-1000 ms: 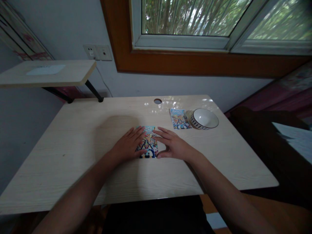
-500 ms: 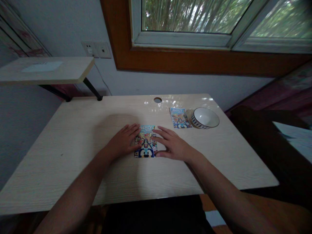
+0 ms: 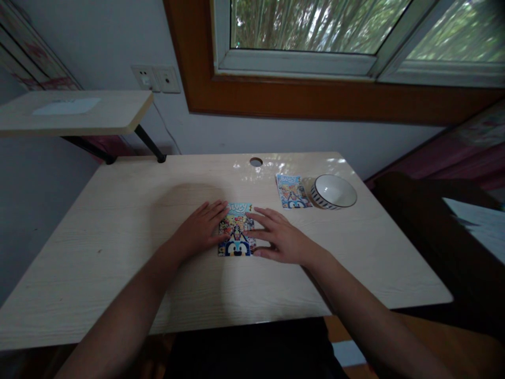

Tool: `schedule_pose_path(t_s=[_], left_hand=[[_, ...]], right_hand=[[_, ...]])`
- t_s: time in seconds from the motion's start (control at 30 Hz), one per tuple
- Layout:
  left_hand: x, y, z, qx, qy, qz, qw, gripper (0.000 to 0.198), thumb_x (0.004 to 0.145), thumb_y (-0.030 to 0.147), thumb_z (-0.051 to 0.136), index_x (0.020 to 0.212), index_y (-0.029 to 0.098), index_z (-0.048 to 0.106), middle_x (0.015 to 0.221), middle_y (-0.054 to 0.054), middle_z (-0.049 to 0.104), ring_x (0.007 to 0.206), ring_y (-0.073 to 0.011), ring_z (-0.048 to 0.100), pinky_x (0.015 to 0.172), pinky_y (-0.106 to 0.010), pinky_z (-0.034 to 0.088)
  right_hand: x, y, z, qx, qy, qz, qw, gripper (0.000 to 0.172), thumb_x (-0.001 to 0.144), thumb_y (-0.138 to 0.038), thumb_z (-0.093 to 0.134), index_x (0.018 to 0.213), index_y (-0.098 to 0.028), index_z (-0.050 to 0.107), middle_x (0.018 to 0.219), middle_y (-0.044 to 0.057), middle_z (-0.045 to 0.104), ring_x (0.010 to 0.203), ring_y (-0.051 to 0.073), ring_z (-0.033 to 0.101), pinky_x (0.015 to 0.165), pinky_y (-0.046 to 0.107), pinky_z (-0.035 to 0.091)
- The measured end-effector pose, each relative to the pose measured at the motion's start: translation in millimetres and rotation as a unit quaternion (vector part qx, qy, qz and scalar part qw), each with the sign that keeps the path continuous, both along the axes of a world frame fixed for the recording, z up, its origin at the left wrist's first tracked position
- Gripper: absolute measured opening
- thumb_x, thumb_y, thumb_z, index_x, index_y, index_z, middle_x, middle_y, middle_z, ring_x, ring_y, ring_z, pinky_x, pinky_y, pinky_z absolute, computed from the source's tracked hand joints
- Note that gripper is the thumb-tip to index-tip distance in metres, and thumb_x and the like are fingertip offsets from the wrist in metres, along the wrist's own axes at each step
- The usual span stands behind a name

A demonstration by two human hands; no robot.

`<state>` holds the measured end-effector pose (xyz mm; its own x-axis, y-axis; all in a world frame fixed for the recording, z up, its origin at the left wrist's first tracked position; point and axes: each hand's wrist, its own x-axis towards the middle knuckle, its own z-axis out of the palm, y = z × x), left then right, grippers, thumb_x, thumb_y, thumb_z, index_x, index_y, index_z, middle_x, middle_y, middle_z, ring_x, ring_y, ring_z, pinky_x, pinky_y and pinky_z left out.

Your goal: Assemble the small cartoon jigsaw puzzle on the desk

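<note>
A small colourful printed sheet or packet (image 3: 236, 231) with a blue cartoon dog's face lies flat on the pale wooden desk (image 3: 118, 284). At its left edge rests my left hand (image 3: 202, 227), palm down, with its fingertips and thumb on the print. From the other side my right hand (image 3: 282, 236) reaches over the right edge with spread fingers. Neither hand grips it. Farther back to the right lies a second sheet or packet (image 3: 292, 192) with a similar print. Right beside that stands a white bowl (image 3: 334, 191) with a dark rim and striped outside.
A raised shelf (image 3: 118, 113) on black legs stands at the desk's back left, with a paper (image 3: 67, 106) on top. The desk has a round cable hole (image 3: 256, 162) near its back edge. Behind are wall sockets (image 3: 155, 79) and a wood-framed window (image 3: 295, 89).
My right hand's fingers have shifted very slightly over the print's right edge. My left hand and the other things stay where they were; the view moves a little.
</note>
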<state>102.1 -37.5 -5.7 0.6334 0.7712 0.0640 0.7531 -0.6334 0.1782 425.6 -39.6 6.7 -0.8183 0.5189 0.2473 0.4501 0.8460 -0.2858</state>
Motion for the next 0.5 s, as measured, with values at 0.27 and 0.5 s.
schedule_pose_path(t_s=[0.27,0.5], left_hand=[[2.8,-0.6,2.7,0.006,-0.008,0.030,0.999,0.074,0.107,0.064,0.040,0.159,0.013,0.044,0.169,-0.015,0.037,0.159,-0.0293,0.031,0.132,-0.047,0.022],[0.2,3.3,-0.9,0.015,-0.049,0.086,0.995,0.066,0.108,0.057,0.043,0.159,0.016,0.043,0.166,-0.012,0.043,0.159,-0.0287,0.031,0.132,-0.047,0.024]], right_hand=[[-3.6,-1.4,-9.9,-0.011,0.024,-0.015,1.000,0.069,0.090,-0.059,0.075,0.151,-0.031,0.057,0.163,0.011,0.049,0.150,0.035,0.046,0.122,0.060,0.040],[-2.8,0.5,-10.2,-0.004,0.024,-0.052,0.998,0.066,0.094,-0.056,0.071,0.152,-0.030,0.055,0.167,0.009,0.043,0.153,0.036,0.040,0.122,0.059,0.041]])
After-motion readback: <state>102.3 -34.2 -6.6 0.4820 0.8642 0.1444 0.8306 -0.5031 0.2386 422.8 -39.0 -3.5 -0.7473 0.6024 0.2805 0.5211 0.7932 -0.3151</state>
